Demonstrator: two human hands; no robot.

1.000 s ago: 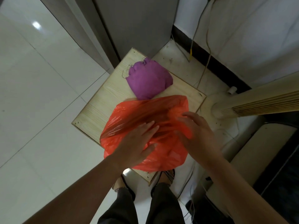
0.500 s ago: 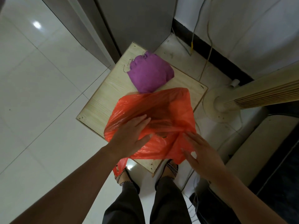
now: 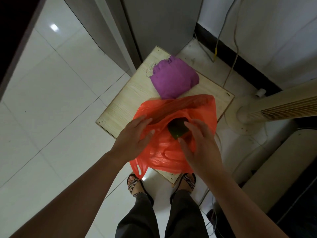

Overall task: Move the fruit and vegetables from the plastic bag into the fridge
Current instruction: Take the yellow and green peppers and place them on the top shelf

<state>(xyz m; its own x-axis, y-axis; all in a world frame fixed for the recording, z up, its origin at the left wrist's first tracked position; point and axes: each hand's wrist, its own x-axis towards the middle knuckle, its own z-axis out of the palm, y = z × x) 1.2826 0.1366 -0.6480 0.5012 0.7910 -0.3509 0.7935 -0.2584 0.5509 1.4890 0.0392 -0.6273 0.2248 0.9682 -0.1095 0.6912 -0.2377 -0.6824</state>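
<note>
As the unloading gets under way, a dark green, blunt-ended vegetable (image 3: 177, 130) shows in the mouth of a thin orange-red plastic bag (image 3: 164, 155), which sits on the near half of a low, pale wooden table (image 3: 123, 109). The left hand (image 3: 132, 140) lays nearly straight fingers on the bag's left rim, apparently to keep the mouth spread. The right hand (image 3: 200, 148) curves thumb and forefinger around the vegetable from the opposite side; whether they already grip it cannot be told. A bunched purple cloth bundle (image 3: 173, 78) occupies the table's far half, just touching the bag. Beyond the table's far corner rises a grey cabinet (image 3: 163, 23), probably the fridge the produce is bound for. A beige slatted tower fan (image 3: 283, 103) stands to the table's right.
</note>
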